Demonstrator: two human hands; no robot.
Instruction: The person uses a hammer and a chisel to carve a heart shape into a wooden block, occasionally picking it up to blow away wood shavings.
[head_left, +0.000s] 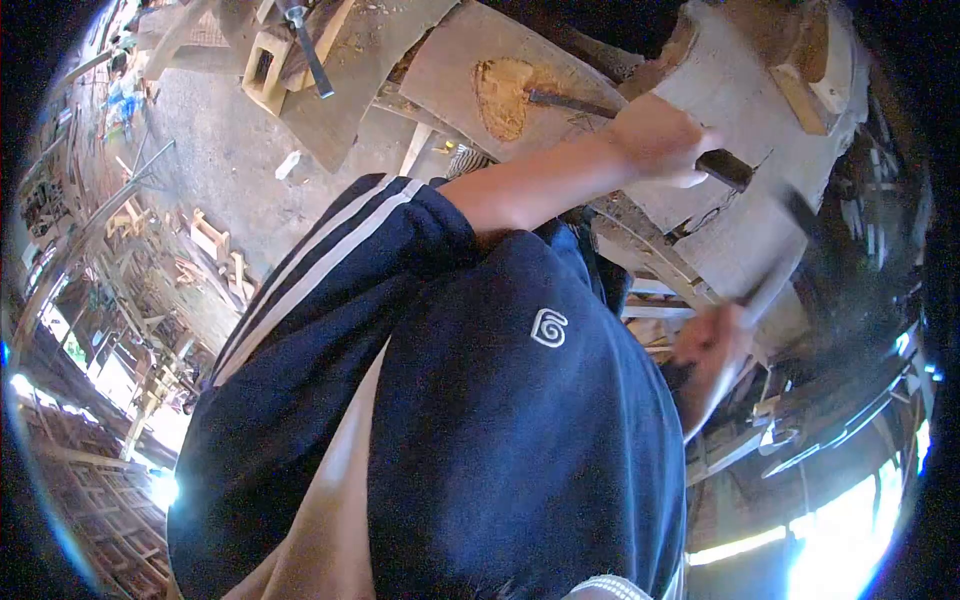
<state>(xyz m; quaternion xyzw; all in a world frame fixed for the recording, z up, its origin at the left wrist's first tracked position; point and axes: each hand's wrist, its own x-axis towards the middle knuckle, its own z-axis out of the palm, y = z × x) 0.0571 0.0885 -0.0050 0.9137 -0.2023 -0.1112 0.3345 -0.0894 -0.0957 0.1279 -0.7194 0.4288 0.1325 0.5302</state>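
Note:
My left hand (pixel 665 140) is closed around a chisel, its arm reaching across from the left. The chisel's dark blade (pixel 570 103) points into a rough, pale hollow (pixel 503 100) cut in a broad wooden slab (pixel 445 70). Past my fist, the chisel's dark handle end (pixel 728 170) sticks out. Lower right, my right hand (pixel 712 345) grips a hammer, both smeared by motion. The hammer's pale handle (pixel 770 282) slants upward, and its dark head (pixel 800 215) is apart from the chisel's end.
Another chisel (pixel 312 60) lies at the top left beside a wooden piece with a rectangular hole (pixel 264 72). A light wood block (pixel 800 98) rests at the upper right. Wood scraps (pixel 208 240) litter the floor (pixel 230 130) on the left.

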